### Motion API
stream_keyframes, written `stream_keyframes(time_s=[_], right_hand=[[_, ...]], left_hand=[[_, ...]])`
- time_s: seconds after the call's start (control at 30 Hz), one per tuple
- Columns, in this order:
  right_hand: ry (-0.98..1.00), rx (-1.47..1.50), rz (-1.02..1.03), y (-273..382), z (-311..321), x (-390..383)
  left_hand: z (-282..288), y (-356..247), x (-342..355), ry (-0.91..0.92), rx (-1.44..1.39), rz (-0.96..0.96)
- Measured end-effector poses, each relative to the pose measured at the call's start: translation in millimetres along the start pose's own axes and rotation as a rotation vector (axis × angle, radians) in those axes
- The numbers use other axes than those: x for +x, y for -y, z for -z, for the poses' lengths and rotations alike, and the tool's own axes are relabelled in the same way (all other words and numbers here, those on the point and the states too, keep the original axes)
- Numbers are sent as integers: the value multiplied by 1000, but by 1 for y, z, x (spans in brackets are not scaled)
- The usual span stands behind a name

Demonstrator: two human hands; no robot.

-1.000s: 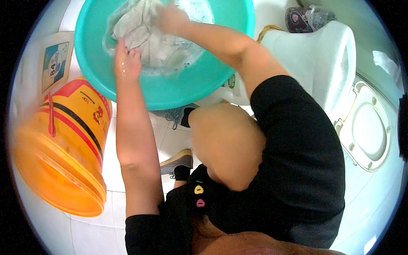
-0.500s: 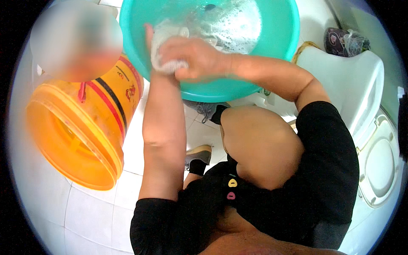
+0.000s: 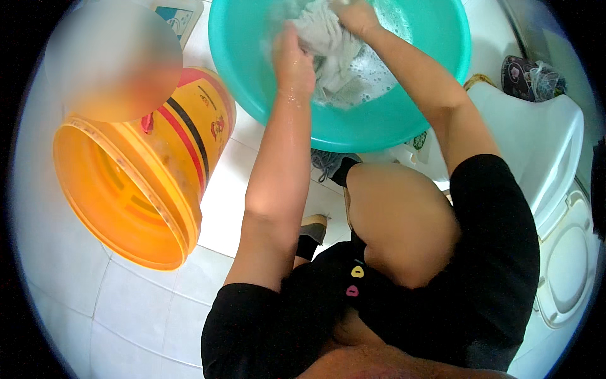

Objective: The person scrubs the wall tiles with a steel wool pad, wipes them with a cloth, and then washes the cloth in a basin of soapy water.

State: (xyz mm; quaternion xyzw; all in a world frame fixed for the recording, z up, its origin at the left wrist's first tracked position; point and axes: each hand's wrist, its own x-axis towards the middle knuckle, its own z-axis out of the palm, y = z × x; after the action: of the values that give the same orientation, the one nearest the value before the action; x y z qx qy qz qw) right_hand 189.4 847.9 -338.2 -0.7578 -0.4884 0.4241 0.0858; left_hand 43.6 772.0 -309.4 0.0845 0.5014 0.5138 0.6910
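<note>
A wet white cloth [image 3: 325,31] is bunched over soapy water inside a large teal basin [image 3: 372,140]. My right hand [image 3: 358,19] is closed on the cloth's upper right part. On the left side of the same bundle, my left hand [image 3: 294,66] has its fingers curled against the fabric, with the thumb pointing up. Some of the cloth hangs between the hands toward the suds [image 3: 375,72]. Parts of the fingers are hidden by the cloth or slightly blurred.
An orange bucket [image 3: 132,196] lies on its side at the left, its mouth toward me. To the right stand a white plastic stool [image 3: 524,126], a dark patterned package [image 3: 524,79] and a white toilet seat [image 3: 568,265]. White tiles [image 3: 126,309] cover the floor.
My right hand has left my left wrist and moved up and right, drawing the cloth off it. The cloth now spreads between both hands over the suds. The view has shifted slightly.
</note>
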Motion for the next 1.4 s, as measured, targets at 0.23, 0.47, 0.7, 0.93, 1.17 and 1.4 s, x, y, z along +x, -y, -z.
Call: stream_keyframes(time_s=[0.23, 0.47, 0.7, 0.93, 1.17, 1.4], right_hand=[[-53, -499, 671, -54, -27, -23], [227, 272, 402, 2, -14, -47], [-20, 151, 1187, 43, -17, -159], [34, -182, 971, 33, -41, -97], [92, 60, 31, 18, 15, -34], [-16, -381, 739, -62, -42, -18]], left_hand=[[30, 17, 28, -67, -35, 59], [28, 15, 34, -18, -84, 152], [29, -18, -4, 486, -456, 257], [18, -19, 4, 314, -418, 180], [31, -3, 6, 17, -26, -102], [74, 32, 60, 75, 209, -23]])
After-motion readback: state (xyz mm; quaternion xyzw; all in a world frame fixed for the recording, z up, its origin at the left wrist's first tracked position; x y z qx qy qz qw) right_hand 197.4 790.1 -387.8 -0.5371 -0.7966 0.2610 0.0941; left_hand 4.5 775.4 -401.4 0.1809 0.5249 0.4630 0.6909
